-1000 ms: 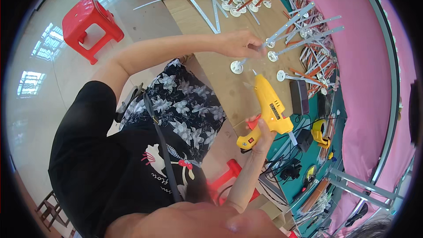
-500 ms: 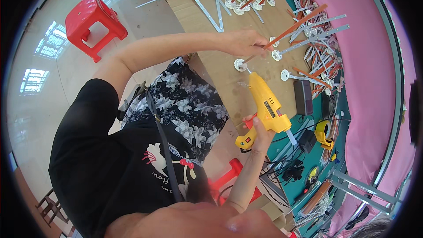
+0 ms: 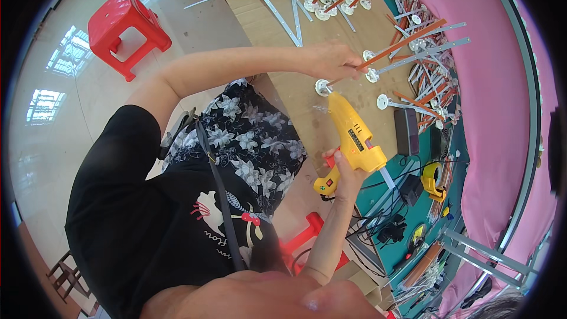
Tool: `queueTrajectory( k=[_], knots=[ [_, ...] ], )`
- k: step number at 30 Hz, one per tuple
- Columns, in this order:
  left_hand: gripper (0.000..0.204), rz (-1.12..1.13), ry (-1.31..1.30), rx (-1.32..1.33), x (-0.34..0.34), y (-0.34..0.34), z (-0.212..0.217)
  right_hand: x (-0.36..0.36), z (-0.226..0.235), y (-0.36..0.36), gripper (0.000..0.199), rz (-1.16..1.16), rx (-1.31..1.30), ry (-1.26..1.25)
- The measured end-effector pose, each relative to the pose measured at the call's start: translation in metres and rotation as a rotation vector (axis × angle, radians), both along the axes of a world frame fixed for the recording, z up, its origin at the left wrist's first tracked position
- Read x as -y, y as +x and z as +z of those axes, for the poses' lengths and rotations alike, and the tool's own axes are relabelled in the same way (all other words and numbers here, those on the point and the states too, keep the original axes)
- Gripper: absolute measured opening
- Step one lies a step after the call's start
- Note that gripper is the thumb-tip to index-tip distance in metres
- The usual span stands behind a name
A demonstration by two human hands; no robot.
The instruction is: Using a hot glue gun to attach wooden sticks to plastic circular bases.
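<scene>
My left hand [image 3: 333, 61] pinches an orange-brown strip [image 3: 404, 43] that slants up to the right. At the strip's lower end is a white round disc [image 3: 323, 87], resting over the cardboard. A yellow glue gun [image 3: 353, 133] is gripped in my right hand [image 3: 349, 178], with fingers around the handle by the red trigger. Its nozzle meets the foot of the strip at the disc; whether they touch I cannot tell. A clear glue stick [image 3: 387, 178] pokes out of the gun's back. Just beyond my left fingers lies a silver strip with a white disc [image 3: 372, 75].
Brown cardboard [image 3: 295, 103] covers part of the green table [image 3: 378, 249]. Strips with white discs stand at the far end and lie piled [image 3: 434, 85] along the right. A black box [image 3: 406, 132], yellow tape [image 3: 433, 177] and cables lie nearby. A red stool [image 3: 121, 29] stands left.
The glue gun has shifted slightly up and left, its nozzle now closer to the disc. The orange-brown strip has tipped a little lower at its far end.
</scene>
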State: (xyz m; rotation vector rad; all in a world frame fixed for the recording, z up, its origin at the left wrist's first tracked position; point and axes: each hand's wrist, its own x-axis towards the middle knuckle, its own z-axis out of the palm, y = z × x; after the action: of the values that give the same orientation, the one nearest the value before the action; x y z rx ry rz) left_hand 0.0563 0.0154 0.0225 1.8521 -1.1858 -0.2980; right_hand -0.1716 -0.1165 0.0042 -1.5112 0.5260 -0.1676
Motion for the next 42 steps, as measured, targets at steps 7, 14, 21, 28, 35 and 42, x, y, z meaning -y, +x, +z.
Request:
queueTrajectory(
  k=[7, 14, 21, 28, 35, 42],
  knots=[
    [0.024, 0.034, -0.174, -0.064, 0.001, -0.001, -0.01, -0.001, 0.002, 0.002, 0.026, 0.01, 0.005, -0.022],
    [0.026, 0.023, -0.148, -0.106, 0.002, 0.002, -0.014, 0.001, 0.002, 0.004, 0.031, -0.036, 0.01, -0.042],
    [0.03, -0.003, -0.011, -0.03, -0.003, 0.001, -0.002, -0.003, 0.002, 0.003, 0.024, 0.0, 0.024, -0.031],
    [0.03, -0.003, -0.029, -0.035, -0.001, 0.002, -0.006, -0.002, 0.003, 0.005, 0.024, 0.007, 0.009, -0.032],
    [0.026, 0.032, -0.163, -0.071, 0.003, 0.004, -0.016, -0.001, 0.001, 0.005, 0.021, 0.02, 0.04, -0.027],
    [0.029, 0.01, -0.034, -0.038, -0.002, 0.003, -0.005, -0.003, 0.003, 0.005, 0.021, 0.013, 0.044, -0.044]
  ],
)
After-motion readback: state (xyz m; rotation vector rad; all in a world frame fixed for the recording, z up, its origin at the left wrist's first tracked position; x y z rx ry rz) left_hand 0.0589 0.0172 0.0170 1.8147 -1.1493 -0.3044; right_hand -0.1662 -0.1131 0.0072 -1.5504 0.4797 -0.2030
